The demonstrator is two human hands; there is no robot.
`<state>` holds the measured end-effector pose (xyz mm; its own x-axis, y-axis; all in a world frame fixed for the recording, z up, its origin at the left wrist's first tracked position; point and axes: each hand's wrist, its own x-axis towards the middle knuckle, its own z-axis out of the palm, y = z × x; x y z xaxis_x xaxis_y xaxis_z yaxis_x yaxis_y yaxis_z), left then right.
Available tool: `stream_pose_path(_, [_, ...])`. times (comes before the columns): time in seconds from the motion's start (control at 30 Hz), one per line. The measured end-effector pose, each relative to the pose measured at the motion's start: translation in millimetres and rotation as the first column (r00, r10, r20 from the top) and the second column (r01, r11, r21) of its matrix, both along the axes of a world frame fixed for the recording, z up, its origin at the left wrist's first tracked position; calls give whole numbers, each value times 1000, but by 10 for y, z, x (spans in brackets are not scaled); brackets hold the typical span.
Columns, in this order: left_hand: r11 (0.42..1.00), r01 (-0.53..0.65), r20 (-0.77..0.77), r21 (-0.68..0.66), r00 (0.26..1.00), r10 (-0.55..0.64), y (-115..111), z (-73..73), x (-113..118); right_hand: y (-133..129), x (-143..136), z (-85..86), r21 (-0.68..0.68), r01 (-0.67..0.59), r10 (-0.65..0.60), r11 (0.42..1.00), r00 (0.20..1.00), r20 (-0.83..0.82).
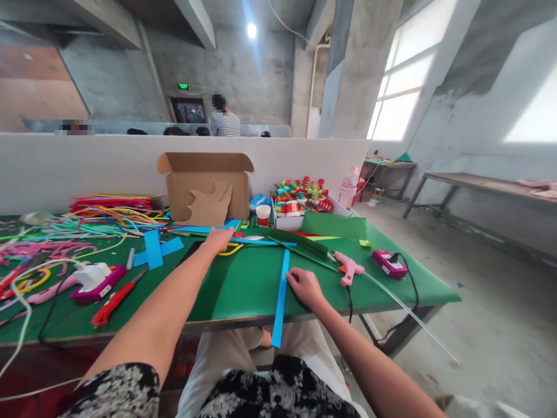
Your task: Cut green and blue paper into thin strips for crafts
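My right hand (304, 285) has its thumb and fingers pinched at the edge of a long blue paper strip (279, 307). The strip's lower end hangs past the table's front edge. My left hand (219, 239) reaches to the back of the green table, its fingers partly stretched over blue sheets (234, 224). Another blue strip (265, 241) lies just right of those fingers, and a yellow scissor-like handle (231, 249) sits below them. To the right of my right hand rests a pink glue gun (348, 268) with a long clear glue stick (409, 316) in it.
Crossed blue strips (153, 249), a red-handled tool (114, 302) and a purple power socket (98, 284) lie at left, beside piled pipe cleaners (113, 217). A cardboard box (208, 186), paper cup (263, 215) and box of colourful pieces (296, 222) stand behind. Another purple socket (389, 264) sits right.
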<state>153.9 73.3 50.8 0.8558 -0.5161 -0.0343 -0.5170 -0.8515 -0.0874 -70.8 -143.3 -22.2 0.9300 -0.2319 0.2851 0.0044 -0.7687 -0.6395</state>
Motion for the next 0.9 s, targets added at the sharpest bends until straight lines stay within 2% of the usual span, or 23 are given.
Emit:
stream_pose_path(0.17, [995, 100, 174, 21, 979, -102, 4, 493, 0, -2, -11, -7, 39, -8, 7, 999, 1000, 18])
stream_pose_path(0.3, [992, 123, 281, 5, 952, -120, 154, 881, -85, 15, -38, 3, 79, -14, 12, 997, 999, 34])
stream_pose_path(0.5, [993, 59, 363, -103, 931, -18, 755, 1393, -339, 26, -22, 70, 184, -10, -1, 983, 998, 61])
stream_pose_path(0.6, [978, -11, 389, -209, 916, 93, 1087, 1497, -475, 67, -79, 119, 279, 15, -42, 960, 995, 90])
stream_pose_path(0.67, [935, -79, 393, -345, 893, 221, 1273, 1419, -623, 146, -224, 116, 356, 41, -80, 933, 992, 96])
stream_pose_path(0.7, [869, -104, 360, -484, 881, 306, 1348, 1322, -732, 202, -333, 97, 427, 45, -88, 903, 993, 83])
stream_pose_path(0.73, [762, -119, 289, -636, 880, 378, 1409, 1184, -871, 267, -461, 67, 510, 46, -87, 859, 995, 57])
stream_pose_path(0.77, [632, -127, 180, -765, 899, 399, 1455, 1010, -1043, 337, -599, 30, 636, 41, -67, 771, 998, 17])
stream_pose_path(0.8, [514, -133, 68, -847, 933, 353, 1487, 805, -1247, 409, -737, -11, 742, 52, -48, 668, 998, -26])
stream_pose_path(0.83, [433, -148, -27, -889, 961, 274, 1506, 579, -1482, 477, -865, -52, 823, 76, -28, 563, 997, -73])
stream_pose_path(0.87, [407, -185, -101, -894, 971, 219, 1513, 343, -1738, 539, -974, -88, 878, 108, 1, 466, 992, -123])
stream_pose_path(0.9, [430, -239, -173, -871, 967, 188, 1510, 109, -2007, 592, -1057, -118, 905, 141, 40, 402, 984, -171])
